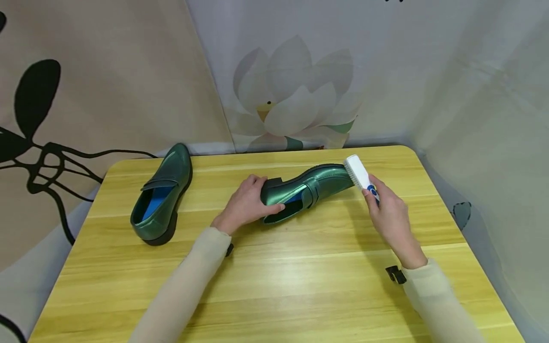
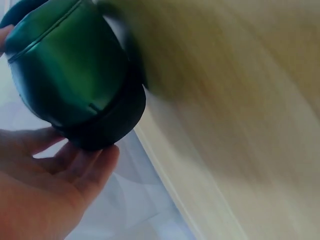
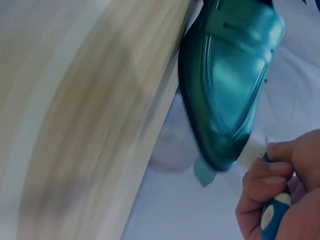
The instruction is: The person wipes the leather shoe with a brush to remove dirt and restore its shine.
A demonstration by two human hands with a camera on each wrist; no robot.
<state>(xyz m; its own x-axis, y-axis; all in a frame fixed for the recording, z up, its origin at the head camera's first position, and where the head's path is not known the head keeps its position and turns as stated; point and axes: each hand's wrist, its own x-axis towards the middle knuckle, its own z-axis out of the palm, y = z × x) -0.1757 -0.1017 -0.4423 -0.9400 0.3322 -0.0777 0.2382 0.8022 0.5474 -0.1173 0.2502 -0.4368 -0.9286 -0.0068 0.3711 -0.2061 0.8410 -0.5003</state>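
A shiny green loafer lies tilted, its opening toward me and its toe pointing right. My left hand grips it at the heel, thumb over the opening's edge; in the left wrist view the fingers of the left hand reach round the dark heel. My right hand holds a white brush with a blue-and-white handle, its bristles at the loafer's toe. In the right wrist view, curled fingers of the right hand wrap the handle, and the bristles are hard to make out.
A matching green loafer with a blue insole stands upright at the left of the wooden table. Behind the table's far edge hangs a pale cloth with a printed flower. A black clip is at my right cuff.
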